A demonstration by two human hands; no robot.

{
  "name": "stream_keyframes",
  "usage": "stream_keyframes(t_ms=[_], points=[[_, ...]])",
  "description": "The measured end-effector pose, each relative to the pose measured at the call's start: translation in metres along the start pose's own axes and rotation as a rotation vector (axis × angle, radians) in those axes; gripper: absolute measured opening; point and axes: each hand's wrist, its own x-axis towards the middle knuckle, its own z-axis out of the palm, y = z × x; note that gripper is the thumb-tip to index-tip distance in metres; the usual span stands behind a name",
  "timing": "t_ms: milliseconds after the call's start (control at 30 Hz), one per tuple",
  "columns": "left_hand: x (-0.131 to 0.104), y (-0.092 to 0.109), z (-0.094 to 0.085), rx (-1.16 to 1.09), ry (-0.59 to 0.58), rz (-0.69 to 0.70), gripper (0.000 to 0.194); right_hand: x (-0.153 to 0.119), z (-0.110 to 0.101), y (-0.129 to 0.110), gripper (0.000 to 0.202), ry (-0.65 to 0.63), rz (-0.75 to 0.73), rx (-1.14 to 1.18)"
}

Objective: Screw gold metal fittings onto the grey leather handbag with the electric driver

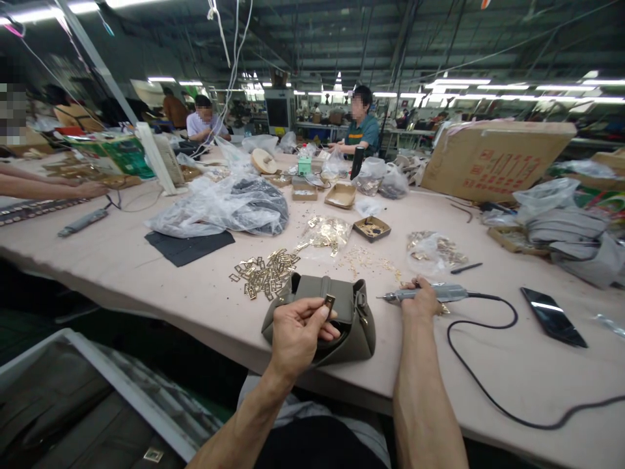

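The left hand [297,331] is pinching a metal plate [330,302] in its fingers over the grey handbag [344,303] at the near desk [195,286] edge; rightward, the right hand [420,301] is lying across a powered screwdriver [452,293], its grip unclear.

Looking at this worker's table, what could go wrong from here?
The small metal piece pinched in the left hand might slip and drop onto the bag. The corded driver in the right hand has its tip toward the bag, so a careless move could scratch it. The tiny loose gold parts beyond the bag could get knocked and scattered.
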Motion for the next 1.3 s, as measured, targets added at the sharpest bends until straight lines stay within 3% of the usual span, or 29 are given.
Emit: stream_keyframes(t_ms=[400,767,1300], points=[[-0.0003,-0.0023,-0.0018,0.007,-0.007,-0.005,0.03,0.0008,-0.0049,-0.0004,0.009,-0.046,0.039,0.006],[0.0006,-0.0002,-0.0023,0.012,-0.015,-0.008,0.031,0.0049,-0.0083,0.0,0.011,-0.011,0.019,0.01],[-0.0014,0.0005,-0.0021,-0.001,-0.021,-0.011,0.029,-0.004,-0.0074,-0.0042,0.019,-0.079,-0.038,0.049]])
